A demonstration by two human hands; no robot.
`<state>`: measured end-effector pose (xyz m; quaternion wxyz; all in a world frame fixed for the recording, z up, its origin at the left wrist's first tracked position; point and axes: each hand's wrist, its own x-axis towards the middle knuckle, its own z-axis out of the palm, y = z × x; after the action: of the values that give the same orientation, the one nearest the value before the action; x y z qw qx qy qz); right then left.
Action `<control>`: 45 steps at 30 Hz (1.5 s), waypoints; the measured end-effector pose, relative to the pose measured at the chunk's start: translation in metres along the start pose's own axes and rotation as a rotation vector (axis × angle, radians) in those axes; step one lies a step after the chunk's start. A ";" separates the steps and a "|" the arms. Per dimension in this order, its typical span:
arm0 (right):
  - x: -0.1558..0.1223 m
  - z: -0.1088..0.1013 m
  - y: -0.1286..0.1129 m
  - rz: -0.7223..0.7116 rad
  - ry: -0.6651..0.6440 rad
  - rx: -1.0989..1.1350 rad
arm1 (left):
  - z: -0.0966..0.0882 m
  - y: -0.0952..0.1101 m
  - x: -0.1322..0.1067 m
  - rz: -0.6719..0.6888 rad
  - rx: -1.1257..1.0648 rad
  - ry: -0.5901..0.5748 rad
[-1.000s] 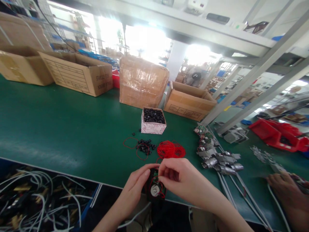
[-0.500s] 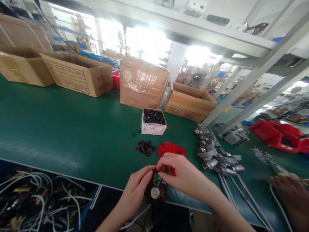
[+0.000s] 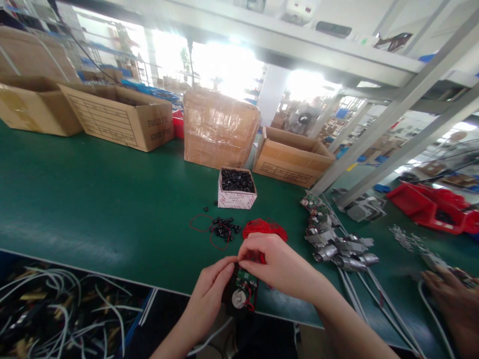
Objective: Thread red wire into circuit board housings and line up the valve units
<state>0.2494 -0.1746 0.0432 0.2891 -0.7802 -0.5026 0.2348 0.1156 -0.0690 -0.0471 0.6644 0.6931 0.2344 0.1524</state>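
Green circuit board in a black casing, at the table's near edge, long axis towards the person. The left hand clasps its left side; the right hand's fingers pinch together above its far end, on what I can't tell.

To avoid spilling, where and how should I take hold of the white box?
Grip the white box by its left and right walls, probably from the near side: its open top is full of black parts, and a carton stands behind.
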 end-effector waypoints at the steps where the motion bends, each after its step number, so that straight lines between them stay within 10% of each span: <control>1: 0.000 0.000 0.000 0.004 -0.001 0.002 | 0.000 0.000 0.000 -0.003 0.007 0.004; 33: -0.006 -0.008 0.006 0.052 -0.036 -0.033 | -0.001 0.006 0.003 0.068 0.054 -0.117; 45: -0.036 0.015 0.028 0.245 0.075 0.328 | -0.006 0.012 0.008 0.015 0.053 -0.177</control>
<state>0.2438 -0.2141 0.0162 0.4001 -0.7862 -0.3479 0.3175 0.1205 -0.0602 -0.0359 0.6627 0.7230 0.1739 0.0893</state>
